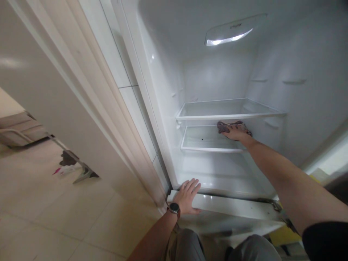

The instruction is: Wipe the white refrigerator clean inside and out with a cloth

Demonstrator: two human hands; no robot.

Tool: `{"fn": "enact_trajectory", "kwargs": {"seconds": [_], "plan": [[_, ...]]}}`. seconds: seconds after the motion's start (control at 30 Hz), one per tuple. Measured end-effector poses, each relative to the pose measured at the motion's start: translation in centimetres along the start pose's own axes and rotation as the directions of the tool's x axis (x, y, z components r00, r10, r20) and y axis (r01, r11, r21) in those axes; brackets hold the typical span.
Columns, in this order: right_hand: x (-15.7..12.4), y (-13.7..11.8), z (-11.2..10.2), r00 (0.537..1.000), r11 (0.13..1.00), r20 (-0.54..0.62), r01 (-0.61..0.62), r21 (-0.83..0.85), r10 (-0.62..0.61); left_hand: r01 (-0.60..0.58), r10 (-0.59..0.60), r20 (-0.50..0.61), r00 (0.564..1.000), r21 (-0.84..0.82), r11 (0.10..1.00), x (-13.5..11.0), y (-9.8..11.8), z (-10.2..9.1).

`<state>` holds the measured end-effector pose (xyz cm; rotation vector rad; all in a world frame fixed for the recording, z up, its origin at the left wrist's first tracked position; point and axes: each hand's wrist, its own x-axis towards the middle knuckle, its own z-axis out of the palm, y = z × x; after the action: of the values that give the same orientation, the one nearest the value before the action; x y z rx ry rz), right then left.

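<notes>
I am crouched in front of an open, lit fridge with bare white walls. My right hand reaches deep inside and presses a dark patterned cloth onto the lower glass shelf, just under the upper glass shelf. The fingers lie over the cloth and hold it against the glass. My left hand, with a watch on its wrist, rests flat with fingers spread on the front edge of the fridge floor.
A white cabinet panel stands to the left of the fridge. Beige floor tiles stretch to the left, with a metal rack leg and small scraps on them. My knees are right under the fridge's bottom edge.
</notes>
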<state>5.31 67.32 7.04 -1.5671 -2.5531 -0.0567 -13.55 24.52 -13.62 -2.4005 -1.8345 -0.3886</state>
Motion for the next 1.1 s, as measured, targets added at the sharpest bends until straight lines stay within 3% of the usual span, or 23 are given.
{"fn": "enact_trajectory", "kwargs": {"seconds": [0.1,0.2,0.53,0.73,0.9,1.1], "plan": [[-1.3,-0.4,-0.3,0.998,0.999,0.061,-0.02,0.042,0.017,-0.002,0.002,-0.016,1.0,-0.003,1.0,0.0,-0.1,0.2],[-3.0,-0.4,-0.7,0.999,0.998,0.051,0.009,0.055,-0.012,-0.004,0.003,-0.022,1.0,-0.012,1.0,0.0,-0.2,0.4],[-9.6,0.0,-2.1,0.993,0.998,0.109,0.053,-0.019,-0.05,0.011,-0.012,-0.024,1.0,-0.032,0.999,0.4,0.0,-0.1],[-11.7,-0.8,-2.8,0.99,0.998,0.133,0.058,-0.038,-0.052,0.021,-0.021,-0.006,1.0,0.001,1.0,0.6,0.1,-0.1],[-12.3,-4.5,-3.0,0.982,0.994,0.16,0.104,-0.031,-0.098,0.018,-0.018,-0.006,1.0,-0.003,1.0,0.6,0.2,-0.1],[-12.6,-14.0,-3.2,0.949,0.966,0.181,0.253,0.045,-0.257,0.023,-0.023,-0.008,1.0,-0.015,1.0,0.6,0.3,-0.2]]}}
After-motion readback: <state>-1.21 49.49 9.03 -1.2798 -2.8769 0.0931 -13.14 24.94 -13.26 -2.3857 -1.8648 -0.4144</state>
